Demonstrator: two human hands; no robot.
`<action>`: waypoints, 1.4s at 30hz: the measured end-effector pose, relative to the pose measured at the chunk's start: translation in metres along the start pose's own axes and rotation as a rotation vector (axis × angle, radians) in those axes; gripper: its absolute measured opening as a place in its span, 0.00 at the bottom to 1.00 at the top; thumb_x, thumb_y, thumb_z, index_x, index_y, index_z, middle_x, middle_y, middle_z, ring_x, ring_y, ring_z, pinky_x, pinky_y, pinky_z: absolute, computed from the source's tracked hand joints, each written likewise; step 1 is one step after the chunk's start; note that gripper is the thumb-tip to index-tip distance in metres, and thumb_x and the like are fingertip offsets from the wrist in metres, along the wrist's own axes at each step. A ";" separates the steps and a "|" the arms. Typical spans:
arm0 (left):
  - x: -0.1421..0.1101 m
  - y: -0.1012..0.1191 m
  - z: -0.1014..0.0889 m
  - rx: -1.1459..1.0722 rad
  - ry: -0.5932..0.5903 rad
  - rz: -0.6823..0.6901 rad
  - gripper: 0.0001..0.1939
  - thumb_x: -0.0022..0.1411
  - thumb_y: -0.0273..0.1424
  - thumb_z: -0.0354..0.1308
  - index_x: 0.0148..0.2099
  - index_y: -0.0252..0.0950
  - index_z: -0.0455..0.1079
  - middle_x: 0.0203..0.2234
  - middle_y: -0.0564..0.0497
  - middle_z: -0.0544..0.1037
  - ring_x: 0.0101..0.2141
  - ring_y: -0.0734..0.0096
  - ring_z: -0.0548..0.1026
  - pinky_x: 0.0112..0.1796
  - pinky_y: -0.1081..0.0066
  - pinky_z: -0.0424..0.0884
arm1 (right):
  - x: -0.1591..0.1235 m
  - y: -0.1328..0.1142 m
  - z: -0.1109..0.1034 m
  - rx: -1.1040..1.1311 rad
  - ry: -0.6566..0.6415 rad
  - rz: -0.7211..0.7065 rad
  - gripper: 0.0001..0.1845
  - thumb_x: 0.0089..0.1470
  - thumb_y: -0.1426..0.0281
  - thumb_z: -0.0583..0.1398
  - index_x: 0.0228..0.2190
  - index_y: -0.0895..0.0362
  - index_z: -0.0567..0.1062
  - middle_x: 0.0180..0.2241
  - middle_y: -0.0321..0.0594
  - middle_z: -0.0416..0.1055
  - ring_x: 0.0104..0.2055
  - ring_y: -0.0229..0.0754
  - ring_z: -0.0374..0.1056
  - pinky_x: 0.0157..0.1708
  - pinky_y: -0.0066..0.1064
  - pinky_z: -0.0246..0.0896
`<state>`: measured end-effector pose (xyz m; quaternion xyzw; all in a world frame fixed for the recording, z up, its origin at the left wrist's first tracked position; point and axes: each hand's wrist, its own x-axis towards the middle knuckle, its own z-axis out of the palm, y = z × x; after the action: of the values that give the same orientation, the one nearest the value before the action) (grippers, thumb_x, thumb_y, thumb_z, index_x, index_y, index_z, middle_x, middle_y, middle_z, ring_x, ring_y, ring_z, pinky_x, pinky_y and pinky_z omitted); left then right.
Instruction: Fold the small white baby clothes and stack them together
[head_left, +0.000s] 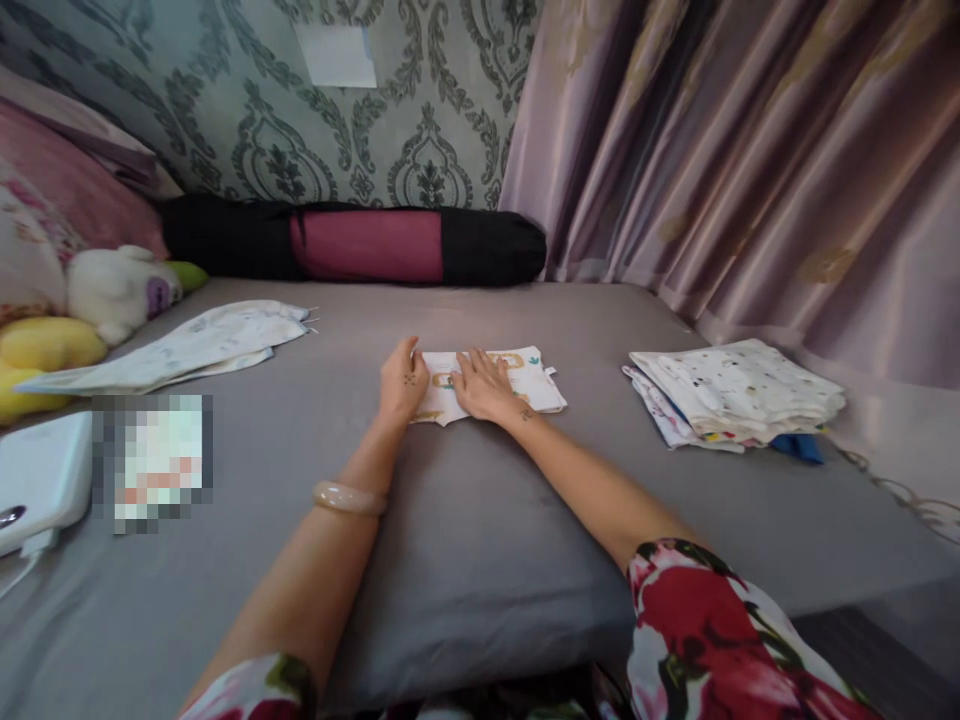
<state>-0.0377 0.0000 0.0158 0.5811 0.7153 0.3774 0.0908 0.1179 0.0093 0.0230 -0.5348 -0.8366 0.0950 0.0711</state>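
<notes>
A folded white garment (551,393) with tan and green printed figures lies on the grey bed sheet in front of me. My right hand (484,388) rests palm down on its middle, the fingers spread and flat. At the garment's left edge, my left hand (405,382) stands on its side, touching the cloth. Most of its fingers are hidden behind the back of the hand, so I cannot see whether they grip the edge. A pale bangle (349,498) circles my left wrist.
To the right sits a stack of folded clothes (739,390). A loose white garment (202,345) lies left, near plush toys (120,290). A white device (45,475) with a cable is at the left edge. Along the wall runs a black and maroon bolster (367,243), beside a curtain (660,130).
</notes>
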 end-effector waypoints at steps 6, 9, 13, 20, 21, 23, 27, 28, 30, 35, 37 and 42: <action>0.010 -0.021 -0.010 -0.055 0.082 -0.089 0.24 0.65 0.30 0.41 0.59 0.30 0.67 0.54 0.40 0.75 0.55 0.61 0.72 0.57 0.62 0.66 | 0.002 -0.004 0.013 -0.023 0.002 -0.003 0.32 0.67 0.58 0.40 0.66 0.60 0.55 0.69 0.50 0.46 0.70 0.52 0.39 0.66 0.53 0.29; 0.014 -0.027 -0.011 -0.078 0.097 -0.128 0.25 0.63 0.30 0.41 0.59 0.30 0.67 0.54 0.41 0.75 0.55 0.61 0.72 0.57 0.62 0.66 | 0.004 -0.002 0.011 -0.024 -0.021 -0.002 0.33 0.66 0.58 0.40 0.66 0.60 0.54 0.69 0.49 0.45 0.70 0.52 0.39 0.66 0.53 0.29; 0.016 -0.030 -0.012 -0.092 0.086 -0.173 0.26 0.62 0.28 0.41 0.59 0.29 0.67 0.53 0.39 0.75 0.54 0.61 0.73 0.56 0.62 0.66 | 0.007 -0.010 0.007 -0.026 -0.052 0.021 0.33 0.66 0.58 0.41 0.65 0.62 0.55 0.68 0.53 0.45 0.70 0.54 0.39 0.66 0.54 0.30; 0.015 -0.028 -0.020 0.005 0.035 -0.214 0.26 0.62 0.25 0.41 0.60 0.26 0.65 0.54 0.37 0.74 0.55 0.62 0.71 0.57 0.64 0.65 | 0.015 -0.044 0.013 0.026 -0.007 -0.058 0.32 0.66 0.60 0.40 0.66 0.62 0.54 0.69 0.51 0.44 0.71 0.51 0.37 0.66 0.52 0.30; 0.015 -0.030 -0.021 0.012 0.030 -0.221 0.26 0.62 0.25 0.41 0.60 0.26 0.65 0.54 0.37 0.74 0.56 0.62 0.71 0.57 0.64 0.64 | 0.016 -0.046 0.016 0.030 -0.010 -0.059 0.32 0.66 0.60 0.40 0.66 0.62 0.54 0.69 0.50 0.44 0.71 0.51 0.38 0.66 0.52 0.30; 0.016 -0.033 -0.022 0.009 0.037 -0.230 0.26 0.62 0.24 0.41 0.60 0.26 0.65 0.54 0.37 0.74 0.55 0.62 0.71 0.57 0.65 0.65 | 0.017 -0.048 0.021 0.033 -0.012 -0.053 0.32 0.66 0.59 0.40 0.66 0.61 0.54 0.69 0.50 0.45 0.71 0.51 0.38 0.66 0.52 0.30; 0.017 -0.040 -0.023 -0.044 0.096 -0.248 0.24 0.61 0.23 0.44 0.58 0.28 0.68 0.52 0.38 0.76 0.54 0.60 0.72 0.57 0.62 0.65 | 0.017 -0.047 0.026 0.037 0.001 -0.053 0.32 0.66 0.60 0.41 0.65 0.61 0.55 0.69 0.50 0.46 0.70 0.51 0.39 0.66 0.53 0.29; 0.017 -0.041 -0.023 -0.055 0.106 -0.259 0.24 0.61 0.22 0.45 0.57 0.28 0.69 0.51 0.37 0.76 0.54 0.60 0.72 0.57 0.61 0.65 | 0.017 -0.046 0.026 0.038 0.000 -0.054 0.32 0.66 0.60 0.41 0.65 0.61 0.55 0.69 0.50 0.46 0.70 0.51 0.39 0.66 0.53 0.29; 0.018 -0.041 -0.023 -0.070 0.116 -0.276 0.23 0.60 0.22 0.45 0.56 0.28 0.69 0.50 0.37 0.76 0.54 0.60 0.72 0.57 0.61 0.65 | 0.017 -0.046 0.024 0.042 -0.002 -0.057 0.32 0.66 0.60 0.41 0.65 0.62 0.55 0.68 0.50 0.47 0.70 0.51 0.40 0.66 0.54 0.29; 0.018 -0.040 -0.023 -0.085 0.117 -0.288 0.23 0.60 0.21 0.45 0.56 0.27 0.69 0.50 0.37 0.76 0.54 0.60 0.72 0.57 0.62 0.64 | 0.018 -0.051 0.020 0.047 0.003 -0.047 0.31 0.66 0.62 0.43 0.64 0.63 0.58 0.68 0.53 0.48 0.70 0.53 0.41 0.65 0.56 0.32; 0.019 -0.041 -0.023 -0.091 0.117 -0.290 0.23 0.60 0.21 0.45 0.56 0.27 0.70 0.50 0.37 0.77 0.54 0.59 0.72 0.57 0.61 0.65 | 0.019 -0.058 0.019 0.046 0.032 -0.062 0.30 0.66 0.63 0.43 0.64 0.63 0.58 0.67 0.53 0.49 0.69 0.53 0.42 0.65 0.55 0.33; 0.021 -0.048 -0.021 -0.134 0.155 -0.287 0.23 0.58 0.21 0.46 0.54 0.29 0.70 0.49 0.38 0.77 0.53 0.59 0.73 0.56 0.59 0.66 | 0.024 -0.081 0.020 0.059 0.080 -0.161 0.30 0.66 0.64 0.42 0.64 0.63 0.57 0.68 0.50 0.49 0.70 0.50 0.41 0.66 0.51 0.33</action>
<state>-0.0927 0.0081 0.0064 0.4347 0.7690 0.4513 0.1270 0.0324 -0.0033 0.0234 -0.4667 -0.8703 0.0921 0.1277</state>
